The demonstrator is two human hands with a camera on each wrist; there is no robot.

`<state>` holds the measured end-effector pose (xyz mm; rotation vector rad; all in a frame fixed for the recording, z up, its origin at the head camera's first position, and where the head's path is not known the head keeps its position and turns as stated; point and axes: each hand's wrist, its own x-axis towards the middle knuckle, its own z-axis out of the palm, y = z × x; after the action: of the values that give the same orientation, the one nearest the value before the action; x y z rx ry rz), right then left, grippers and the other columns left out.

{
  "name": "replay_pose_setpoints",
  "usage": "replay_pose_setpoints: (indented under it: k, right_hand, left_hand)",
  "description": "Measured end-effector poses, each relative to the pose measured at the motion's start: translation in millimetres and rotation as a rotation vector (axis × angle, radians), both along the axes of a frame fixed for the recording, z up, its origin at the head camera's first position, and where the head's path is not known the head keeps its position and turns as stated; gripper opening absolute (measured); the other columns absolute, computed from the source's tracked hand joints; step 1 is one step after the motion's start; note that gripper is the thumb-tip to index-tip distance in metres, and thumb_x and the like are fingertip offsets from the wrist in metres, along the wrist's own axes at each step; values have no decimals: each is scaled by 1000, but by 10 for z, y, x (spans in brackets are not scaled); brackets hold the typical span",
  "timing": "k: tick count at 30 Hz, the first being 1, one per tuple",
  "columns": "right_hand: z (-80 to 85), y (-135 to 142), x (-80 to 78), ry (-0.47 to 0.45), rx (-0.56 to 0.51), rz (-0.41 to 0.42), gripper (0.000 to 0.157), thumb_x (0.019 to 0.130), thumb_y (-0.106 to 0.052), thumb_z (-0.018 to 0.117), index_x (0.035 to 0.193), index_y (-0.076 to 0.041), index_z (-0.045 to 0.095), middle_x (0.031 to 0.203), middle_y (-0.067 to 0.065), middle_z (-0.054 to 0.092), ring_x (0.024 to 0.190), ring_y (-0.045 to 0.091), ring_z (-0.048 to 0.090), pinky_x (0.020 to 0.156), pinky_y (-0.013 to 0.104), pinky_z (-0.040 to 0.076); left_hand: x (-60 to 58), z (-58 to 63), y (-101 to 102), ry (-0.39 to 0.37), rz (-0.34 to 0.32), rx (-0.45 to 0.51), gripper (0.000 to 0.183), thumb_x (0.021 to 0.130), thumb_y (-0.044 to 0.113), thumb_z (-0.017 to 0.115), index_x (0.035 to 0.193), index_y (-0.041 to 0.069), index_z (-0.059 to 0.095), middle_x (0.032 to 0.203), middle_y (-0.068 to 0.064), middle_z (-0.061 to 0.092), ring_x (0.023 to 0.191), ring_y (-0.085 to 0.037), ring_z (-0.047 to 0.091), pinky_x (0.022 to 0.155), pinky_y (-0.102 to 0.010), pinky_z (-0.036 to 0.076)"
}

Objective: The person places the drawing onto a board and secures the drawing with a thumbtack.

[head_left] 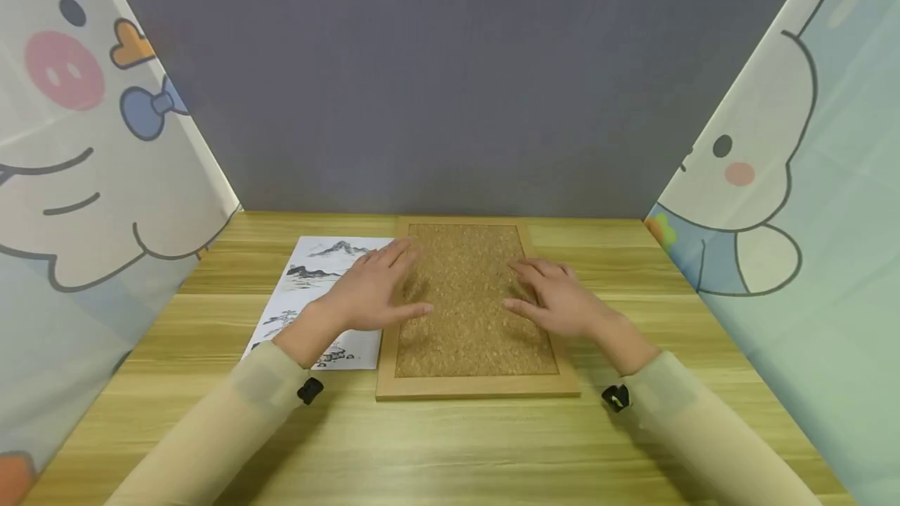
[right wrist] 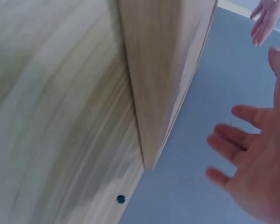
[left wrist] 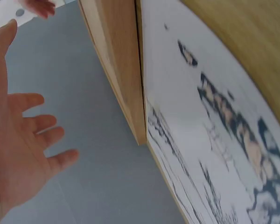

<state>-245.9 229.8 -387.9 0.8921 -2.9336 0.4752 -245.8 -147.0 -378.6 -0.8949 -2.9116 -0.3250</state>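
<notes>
A cork board in a light wooden frame lies flat on the table. My left hand hovers over its left edge, fingers spread and holding nothing. Over the right edge hangs my right hand, its fingers apart and nothing in them. Partly beneath my left hand and arm, a white sheet with an ink landscape lies beside the board's left side. In the left wrist view, the left hand stands off from the board's frame. A gap also shows between the right hand and the frame in the right wrist view.
The wood-grain table runs back to a dark grey panel. Cartoon-printed cloths hang on the left and right. A small dark round spot marks the tabletop in the right wrist view.
</notes>
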Motion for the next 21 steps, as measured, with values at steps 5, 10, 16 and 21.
replay_pose_setpoints:
  k: [5,10,16,21]
  right_hand:
    - [17,111,-51,-77,-142,-22,61,112,-48,62,161,-12,54,156,18,61,136,40,65,109,63,56]
    - [13,249,-75,-113,-239,-21,49,113,-35,64,154,-9,60,150,17,65,125,34,69,101,59,60]
    - [-26,396,-136,-94,-299,-29,43,112,-27,65,147,-1,65,141,17,70,115,28,71,98,46,60]
    - [-47,521,-174,-116,-346,-66,39,113,-24,65,143,1,68,134,16,74,112,27,71,94,36,59]
  left_hand:
    - [-8,69,-125,2,6,128,91,103,66,66,173,14,36,178,-16,36,158,-46,44,124,-66,43]
    - [-15,89,-351,-11,55,204,83,106,59,67,171,14,40,174,-14,43,152,-44,52,118,-65,49]
    - [-31,85,-706,-33,122,272,77,109,56,63,170,13,42,170,-19,46,139,-44,62,110,-66,55]
    - [-33,63,-997,-57,178,309,75,111,51,63,168,7,42,163,-23,50,139,-48,60,102,-65,59]
